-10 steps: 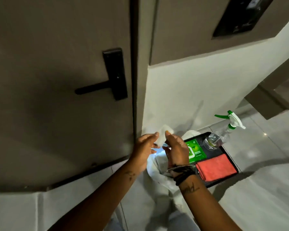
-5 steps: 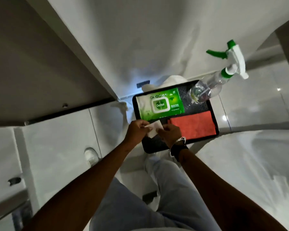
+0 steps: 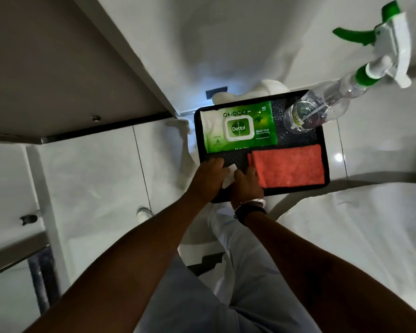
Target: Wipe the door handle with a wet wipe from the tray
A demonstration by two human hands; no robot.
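Note:
A black tray (image 3: 327, 169) lies on the pale floor by the wall. On it are a green pack of wet wipes (image 3: 238, 127) with its lid closed, a folded red cloth (image 3: 288, 165) and a clear spray bottle (image 3: 322, 106) with a green and white trigger head. My left hand (image 3: 208, 176) and my right hand (image 3: 246, 182) are together over the tray's near left corner. Both pinch a small folded white wet wipe (image 3: 229, 175) between them. The door handle is out of view; only the door's lower edge (image 3: 101, 127) shows at the left.
A white cloth (image 3: 250, 92) lies behind the tray against the wall. My legs in light trousers (image 3: 238, 272) and a shoe (image 3: 143, 211) are below the hands. A metal frame (image 3: 15, 255) stands at the far left. Pale tiled floor (image 3: 94, 183) surrounds the tray.
The view dropped from the door handle to the floor. Both hands came down with the wipe from in front of the door to just above the tray's near left corner.

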